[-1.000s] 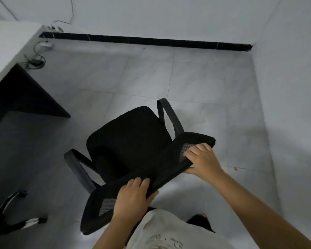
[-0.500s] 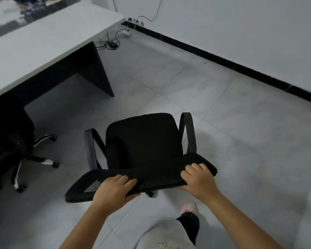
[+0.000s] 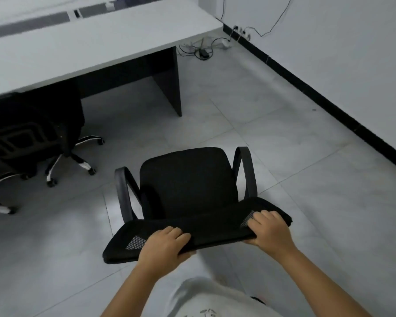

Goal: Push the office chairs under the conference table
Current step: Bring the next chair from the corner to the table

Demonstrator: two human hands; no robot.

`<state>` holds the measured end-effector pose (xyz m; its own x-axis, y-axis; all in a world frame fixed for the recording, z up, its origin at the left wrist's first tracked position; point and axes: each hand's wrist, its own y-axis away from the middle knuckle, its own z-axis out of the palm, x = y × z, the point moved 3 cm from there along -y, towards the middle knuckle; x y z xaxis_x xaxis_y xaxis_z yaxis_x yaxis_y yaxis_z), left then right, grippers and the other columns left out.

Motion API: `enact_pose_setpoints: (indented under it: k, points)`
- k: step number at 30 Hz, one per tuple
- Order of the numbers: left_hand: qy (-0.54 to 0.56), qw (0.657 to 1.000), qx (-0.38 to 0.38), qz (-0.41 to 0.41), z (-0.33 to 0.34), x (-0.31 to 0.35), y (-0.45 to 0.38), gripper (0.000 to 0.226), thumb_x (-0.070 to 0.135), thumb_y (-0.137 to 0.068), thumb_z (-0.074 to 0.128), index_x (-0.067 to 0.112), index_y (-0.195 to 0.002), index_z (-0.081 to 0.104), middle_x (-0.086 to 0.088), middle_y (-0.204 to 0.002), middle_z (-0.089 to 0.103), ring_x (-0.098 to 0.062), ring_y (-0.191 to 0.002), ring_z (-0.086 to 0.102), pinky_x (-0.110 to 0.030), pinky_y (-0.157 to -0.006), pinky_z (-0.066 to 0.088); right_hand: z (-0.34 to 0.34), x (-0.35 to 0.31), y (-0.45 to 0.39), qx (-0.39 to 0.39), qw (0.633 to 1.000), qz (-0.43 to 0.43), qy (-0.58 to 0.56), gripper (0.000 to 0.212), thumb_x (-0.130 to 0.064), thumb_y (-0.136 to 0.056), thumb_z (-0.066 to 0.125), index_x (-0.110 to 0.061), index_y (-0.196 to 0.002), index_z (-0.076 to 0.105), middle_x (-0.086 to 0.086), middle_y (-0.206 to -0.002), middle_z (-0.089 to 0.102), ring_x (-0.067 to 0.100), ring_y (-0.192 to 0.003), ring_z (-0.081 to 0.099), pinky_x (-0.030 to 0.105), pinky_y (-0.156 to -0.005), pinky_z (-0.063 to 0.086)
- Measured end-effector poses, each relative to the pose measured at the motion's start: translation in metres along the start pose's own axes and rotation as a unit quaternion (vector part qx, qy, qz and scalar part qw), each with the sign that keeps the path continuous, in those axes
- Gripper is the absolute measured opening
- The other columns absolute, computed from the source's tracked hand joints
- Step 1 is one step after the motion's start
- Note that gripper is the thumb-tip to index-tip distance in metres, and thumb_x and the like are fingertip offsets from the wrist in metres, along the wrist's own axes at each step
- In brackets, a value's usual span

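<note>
At lower centre of the head view, left hand (image 3: pixel 164 245) and right hand (image 3: pixel 269 231) each clamp the backrest top of the office chair (image 3: pixel 188 191), standing well short of the conference table (image 3: pixel 78 44) at upper left, where another chair (image 3: pixel 34 131) appears already tucked under.

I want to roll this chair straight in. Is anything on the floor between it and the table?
Nothing visible: bare tile lies between the chair and the table. The dark table leg stands at the far end, another chair to the left.
</note>
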<state>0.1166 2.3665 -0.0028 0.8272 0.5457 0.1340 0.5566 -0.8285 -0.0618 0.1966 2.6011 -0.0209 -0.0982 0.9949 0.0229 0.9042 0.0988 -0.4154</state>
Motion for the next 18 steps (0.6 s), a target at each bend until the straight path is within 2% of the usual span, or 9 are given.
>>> enact_pose_setpoints:
  k: [2,5,7,9,11,15,18]
  points:
    - [0.009,0.999,-0.009,-0.050,-0.003,0.003,0.000,0.049,0.064,-0.074,0.029,0.038,-0.081,0.069,0.023,-0.066,0.062,0.006,-0.057,0.057,-0.004,-0.053,0.037,0.000,0.013,-0.003,0.012,1.000,-0.018,-0.016,0.055,-0.061,-0.082,0.036,-0.015,-0.057,0.054,0.000,-0.054,0.053,0.016,-0.049,0.049,0.023,-0.058,0.022]
    - [0.009,0.988,0.039,-0.152,-0.008,0.008,0.014,0.066,0.062,-0.088,0.012,0.034,-0.081,0.071,0.020,-0.069,0.066,0.003,-0.058,0.061,-0.010,-0.050,0.045,0.002,0.037,-0.005,0.024,0.998,-0.049,-0.044,0.053,-0.058,-0.079,0.040,-0.013,-0.057,0.056,0.001,-0.053,0.054,0.017,-0.048,0.049,0.024,-0.057,0.023]
    - [-0.008,0.977,0.058,-0.203,-0.011,0.017,0.022,0.067,0.058,-0.090,0.014,0.028,-0.078,0.073,0.015,-0.067,0.069,-0.003,-0.057,0.064,-0.016,-0.050,0.048,0.003,0.056,-0.009,0.023,0.995,-0.063,-0.067,0.061,-0.058,-0.087,0.032,-0.012,-0.056,0.057,0.002,-0.053,0.054,0.017,-0.047,0.049,0.024,-0.056,0.021]
    - [-0.051,0.973,0.058,-0.215,-0.009,0.030,0.020,0.065,0.060,-0.086,0.018,0.026,-0.078,0.072,0.012,-0.068,0.069,-0.007,-0.058,0.066,-0.022,-0.052,0.051,0.005,0.073,-0.015,0.021,0.994,-0.077,-0.080,0.067,-0.059,-0.090,0.023,-0.012,-0.055,0.056,0.001,-0.052,0.051,0.017,-0.045,0.047,0.024,-0.056,0.019]
    - [-0.078,0.969,0.072,-0.221,-0.005,0.044,0.011,0.073,0.061,-0.089,0.010,0.024,-0.076,0.072,0.010,-0.067,0.068,-0.010,-0.058,0.065,-0.022,-0.055,0.052,0.007,0.086,-0.020,0.022,0.991,-0.096,-0.087,0.068,-0.059,-0.090,0.021,-0.012,-0.055,0.055,0.001,-0.051,0.049,0.017,-0.044,0.046,0.022,-0.055,0.019]
    - [-0.096,0.956,0.111,-0.254,0.005,0.059,0.001,0.076,0.060,-0.091,0.011,0.019,-0.066,0.070,0.005,-0.060,0.065,-0.015,-0.051,0.062,-0.017,-0.054,0.047,0.012,0.105,-0.028,0.026,0.987,-0.127,-0.096,0.065,-0.058,-0.090,0.025,-0.013,-0.052,0.054,0.001,-0.049,0.048,0.017,-0.043,0.046,0.022,-0.044,0.032]
    - [-0.119,0.945,0.144,-0.267,0.008,0.063,-0.005,0.073,0.060,-0.091,0.017,0.017,-0.060,0.067,0.004,-0.056,0.063,-0.015,-0.047,0.060,-0.016,-0.051,0.046,0.018,0.116,-0.036,0.035,0.983,-0.147,-0.101,0.066,-0.058,-0.090,0.024,-0.013,-0.051,0.054,0.000,-0.048,0.048,0.017,-0.042,0.045,0.020,-0.052,0.025]
